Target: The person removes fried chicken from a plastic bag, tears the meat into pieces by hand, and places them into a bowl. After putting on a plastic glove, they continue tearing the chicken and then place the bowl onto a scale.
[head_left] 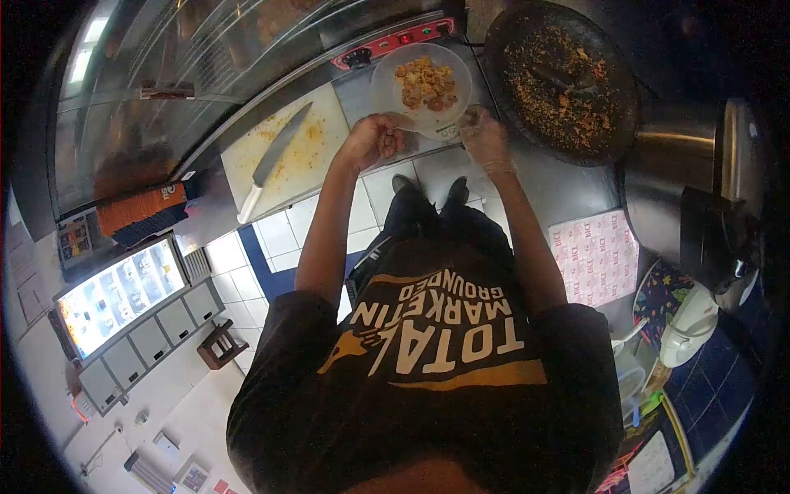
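My left hand [377,142] is closed at the near left edge of a round translucent container [387,86], which holds chopped browned food [428,81]. Opposite it, my right hand [485,138] is closed at the container's near right edge, with what looks like a thin clear glove on it. Some clear, thin material shows between the two hands, but what each one pinches is too small to tell. Left of the container, a white-handled knife [281,144] lies on a stained white cutting board [317,156].
A large dark pan [510,99] with browned bits stands at the right, near a steel cylinder [675,152]. A red control panel [393,43] runs behind the container. Patterned paper [594,257] lies at the right, and a glass-fronted cabinet [156,90] stands at the left.
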`<state>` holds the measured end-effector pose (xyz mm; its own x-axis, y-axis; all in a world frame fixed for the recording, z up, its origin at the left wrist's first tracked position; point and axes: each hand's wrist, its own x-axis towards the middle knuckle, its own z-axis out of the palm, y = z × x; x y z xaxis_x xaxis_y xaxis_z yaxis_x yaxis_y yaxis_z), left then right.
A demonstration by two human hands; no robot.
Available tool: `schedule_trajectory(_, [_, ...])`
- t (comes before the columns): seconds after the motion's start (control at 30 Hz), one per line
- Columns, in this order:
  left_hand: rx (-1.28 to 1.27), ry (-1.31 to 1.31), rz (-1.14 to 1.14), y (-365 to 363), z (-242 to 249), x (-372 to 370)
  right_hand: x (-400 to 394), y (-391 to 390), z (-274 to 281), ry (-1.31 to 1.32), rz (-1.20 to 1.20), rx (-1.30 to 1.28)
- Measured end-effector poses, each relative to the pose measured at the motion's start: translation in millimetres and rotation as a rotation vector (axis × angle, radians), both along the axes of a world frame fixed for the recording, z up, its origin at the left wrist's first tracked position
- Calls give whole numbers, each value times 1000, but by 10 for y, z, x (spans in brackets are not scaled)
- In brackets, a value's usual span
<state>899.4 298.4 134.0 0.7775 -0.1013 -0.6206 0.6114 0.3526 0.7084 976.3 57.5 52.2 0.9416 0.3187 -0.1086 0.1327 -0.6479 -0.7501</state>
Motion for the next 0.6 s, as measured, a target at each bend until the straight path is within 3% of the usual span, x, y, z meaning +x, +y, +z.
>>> schedule_trajectory(0.23, [47, -11, 1, 135, 175, -104, 6, -62, -23, 39, 12, 89])
schedule_trajectory(0.6, [33, -21, 11, 149, 118, -124, -9, -9, 69, 63, 15, -35])
